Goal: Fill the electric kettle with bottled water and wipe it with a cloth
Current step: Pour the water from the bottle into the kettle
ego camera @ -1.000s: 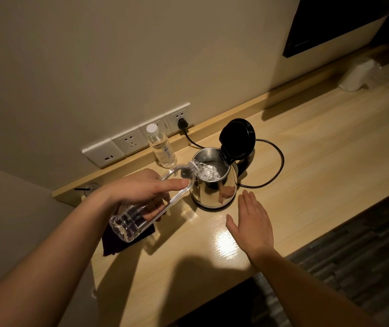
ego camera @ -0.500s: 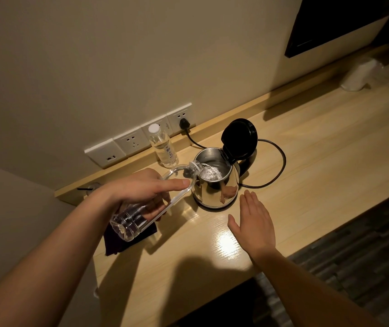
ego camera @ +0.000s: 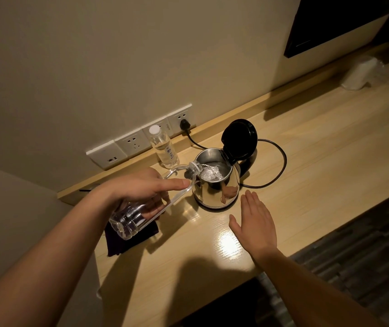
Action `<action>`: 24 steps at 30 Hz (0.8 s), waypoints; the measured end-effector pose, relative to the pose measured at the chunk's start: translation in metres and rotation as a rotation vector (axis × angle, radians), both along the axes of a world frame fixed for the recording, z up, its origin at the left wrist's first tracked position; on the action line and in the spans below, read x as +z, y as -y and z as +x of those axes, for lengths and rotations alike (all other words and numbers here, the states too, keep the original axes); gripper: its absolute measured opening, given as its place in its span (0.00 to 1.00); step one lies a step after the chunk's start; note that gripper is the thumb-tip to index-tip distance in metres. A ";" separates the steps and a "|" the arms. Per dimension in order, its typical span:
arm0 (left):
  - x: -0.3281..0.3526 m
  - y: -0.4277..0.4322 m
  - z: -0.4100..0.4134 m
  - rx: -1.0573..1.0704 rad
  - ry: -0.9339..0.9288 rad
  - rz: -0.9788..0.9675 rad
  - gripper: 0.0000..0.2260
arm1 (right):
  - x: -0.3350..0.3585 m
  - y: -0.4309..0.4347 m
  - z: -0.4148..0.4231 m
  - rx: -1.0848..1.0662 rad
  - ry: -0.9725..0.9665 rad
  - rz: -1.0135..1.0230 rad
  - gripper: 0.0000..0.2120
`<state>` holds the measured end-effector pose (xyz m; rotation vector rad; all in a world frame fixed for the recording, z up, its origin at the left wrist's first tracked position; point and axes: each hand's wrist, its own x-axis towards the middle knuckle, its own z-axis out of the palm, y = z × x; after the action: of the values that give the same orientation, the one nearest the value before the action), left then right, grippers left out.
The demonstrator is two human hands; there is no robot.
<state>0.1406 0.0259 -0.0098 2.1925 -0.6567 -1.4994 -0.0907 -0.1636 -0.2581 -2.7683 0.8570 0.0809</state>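
Note:
A steel electric kettle stands on the wooden desk with its black lid flipped up. My left hand grips a clear plastic bottle, tipped so its mouth is over the kettle's rim, and water streams into the kettle. My right hand rests flat on the desk just in front of the kettle, fingers together, holding nothing. A dark cloth lies on the desk under the tilted bottle, partly hidden by it.
A second capped water bottle stands by the wall sockets. The kettle's black cord loops right and plugs into a socket. A white roll sits at the far right. The desk's front edge is near my right forearm.
Almost nothing has moved. The bottle stays tilted over the kettle and water keeps flowing in; my right hand remains flat on the desk.

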 end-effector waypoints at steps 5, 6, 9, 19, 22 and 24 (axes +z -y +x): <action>0.003 0.004 0.000 -0.013 -0.009 0.005 0.37 | 0.001 0.000 0.000 -0.002 -0.001 0.001 0.37; 0.004 0.004 0.000 -0.016 -0.031 0.004 0.34 | 0.001 0.000 0.000 -0.001 -0.001 0.002 0.37; 0.006 0.005 0.001 -0.020 -0.047 0.003 0.32 | 0.001 0.000 -0.001 0.005 -0.002 0.003 0.38; 0.006 0.008 0.003 0.008 -0.031 0.018 0.33 | 0.001 0.000 -0.001 0.008 0.004 0.004 0.38; 0.005 0.009 0.002 0.010 -0.005 0.022 0.41 | 0.001 0.000 0.000 0.008 0.003 0.007 0.38; 0.005 0.010 0.000 0.012 0.009 0.025 0.38 | 0.001 0.000 -0.001 0.009 0.010 0.016 0.37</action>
<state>0.1409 0.0160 -0.0050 2.2187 -0.6300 -1.5007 -0.0912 -0.1637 -0.2573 -2.7554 0.8384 0.0750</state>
